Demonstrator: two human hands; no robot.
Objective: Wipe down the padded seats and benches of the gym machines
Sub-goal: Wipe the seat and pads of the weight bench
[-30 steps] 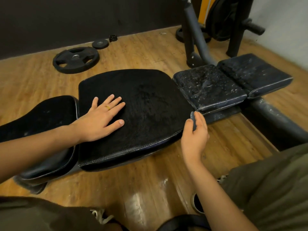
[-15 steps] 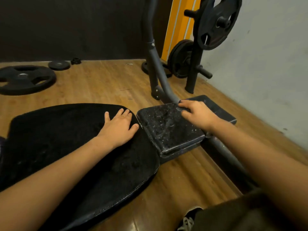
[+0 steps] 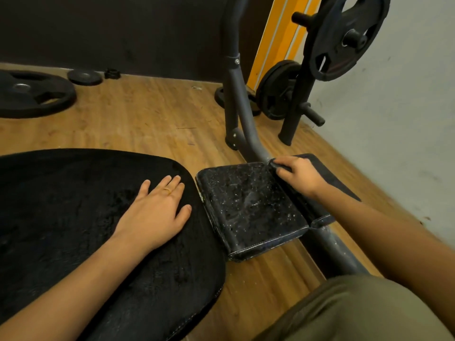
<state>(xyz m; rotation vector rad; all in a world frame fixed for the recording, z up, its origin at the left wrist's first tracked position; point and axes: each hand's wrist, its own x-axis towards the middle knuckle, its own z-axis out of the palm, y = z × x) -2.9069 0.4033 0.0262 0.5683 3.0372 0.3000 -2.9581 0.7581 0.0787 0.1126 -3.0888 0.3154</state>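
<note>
A large black padded seat [image 3: 73, 217] fills the lower left. My left hand [image 3: 157, 212] rests flat on its right end, fingers straight, a ring on one finger. To the right lies a small black pad [image 3: 248, 205] speckled with wet droplets, and a second small pad [image 3: 337, 178] lies beyond it. My right hand [image 3: 299, 174] sits over the gap between the two small pads at their far end, its fingers curled round a small dark cloth [image 3: 277, 164].
A grey machine frame tube [image 3: 236, 94] rises behind the pads. A black rack holds weight plates [image 3: 344, 38] near the right wall. More plates [image 3: 32, 94] lie on the wooden floor at the left. My knee in olive trousers [image 3: 357, 311] is at the lower right.
My right hand went from the big seat's front edge out to the far end of the small pads. My left hand slid to the seat's right end. The view swung right.
</note>
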